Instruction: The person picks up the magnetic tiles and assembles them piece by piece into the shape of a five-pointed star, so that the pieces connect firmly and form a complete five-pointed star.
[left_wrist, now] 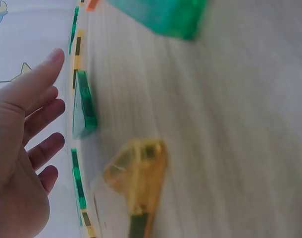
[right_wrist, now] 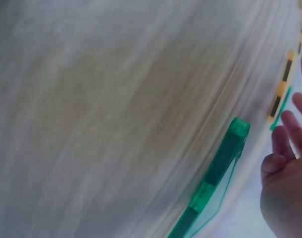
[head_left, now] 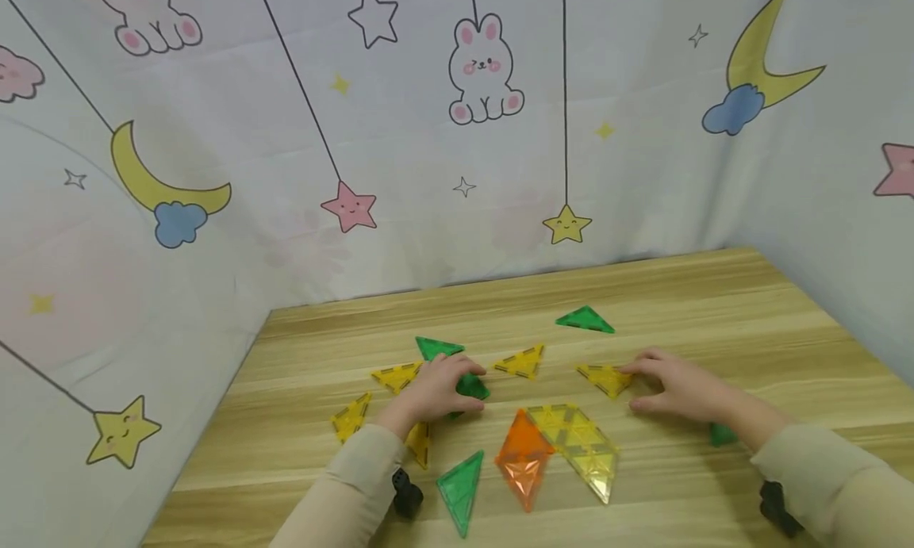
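Observation:
My left hand (head_left: 443, 385) hovers over or beside a green triangular magnetic tile (head_left: 471, 386), thumb and fingers spread apart. In the left wrist view the same hand (left_wrist: 20, 144) holds nothing; whether it touches the green tile (left_wrist: 84, 111) cannot be told. On the other side, the index fingertip of my right hand (head_left: 671, 385) is at the right corner of a yellow triangular tile (head_left: 605, 379), touching or nearly so. Loosely bent fingers of that hand (right_wrist: 289, 173) show in the right wrist view. Between the hands, two orange tiles (head_left: 524, 459) lie flat against a strip of yellow tiles (head_left: 577, 445).
More loose triangles lie around: a yellow one (head_left: 521, 362) between the hands, a green one (head_left: 585, 319) at the back, another green one (head_left: 460, 491) in front. Several yellow ones (head_left: 351, 417) lie left. A green tile (head_left: 723, 434) sits under the right forearm. Printed curtains (head_left: 428, 247) border the wooden table (head_left: 685, 310).

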`<state>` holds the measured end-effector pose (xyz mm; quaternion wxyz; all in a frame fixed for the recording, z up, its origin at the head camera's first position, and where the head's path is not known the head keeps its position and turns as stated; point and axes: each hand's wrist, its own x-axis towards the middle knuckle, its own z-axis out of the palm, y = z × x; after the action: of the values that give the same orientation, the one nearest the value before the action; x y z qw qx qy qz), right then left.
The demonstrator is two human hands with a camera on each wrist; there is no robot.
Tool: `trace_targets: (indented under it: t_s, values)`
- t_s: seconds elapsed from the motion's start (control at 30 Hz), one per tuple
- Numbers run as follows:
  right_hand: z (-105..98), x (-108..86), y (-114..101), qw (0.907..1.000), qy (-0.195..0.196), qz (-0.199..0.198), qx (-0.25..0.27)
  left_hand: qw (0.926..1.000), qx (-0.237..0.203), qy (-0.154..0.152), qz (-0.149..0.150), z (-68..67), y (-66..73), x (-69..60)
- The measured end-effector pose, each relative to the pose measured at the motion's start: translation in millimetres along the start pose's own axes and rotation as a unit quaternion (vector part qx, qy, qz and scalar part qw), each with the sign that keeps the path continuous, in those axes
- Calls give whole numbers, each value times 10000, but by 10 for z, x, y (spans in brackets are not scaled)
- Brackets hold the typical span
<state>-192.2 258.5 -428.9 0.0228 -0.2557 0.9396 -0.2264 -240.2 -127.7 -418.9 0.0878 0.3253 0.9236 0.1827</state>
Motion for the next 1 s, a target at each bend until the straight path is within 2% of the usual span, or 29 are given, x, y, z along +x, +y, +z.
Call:
trace_targets:
  t_s: [0.27,0.37,0.43,0.57,0.67,0.77,0.87,1.0]
  values:
    - [23,49,32,9997,111,-92,-191,9998,-7,111,-173,27,-73,2]
    - [30,79,17,9998,128,-17,-143,9995,-118,184,-248,24,-11,79]
    - [33,107,0,9998,139,-19,-125,9996,-94,183,-182,28,47,148]
    - [45,159,-38,9997,181,-106,-92,9999,39,41,-114,79,163,284]
    - [60,191,-62,9997,195,-107,-63,9997,194,-70,-108,126,211,362]
    - [65,222,-75,9998,172,-26,-25,9996,247,-116,31,144,222,409]
    - [66,256,-80,9999,113,101,39,9999,-27,-91,129,140,207,439]
    - [62,298,-97,9997,103,188,65,9992,-380,-79,-24,121,210,462]
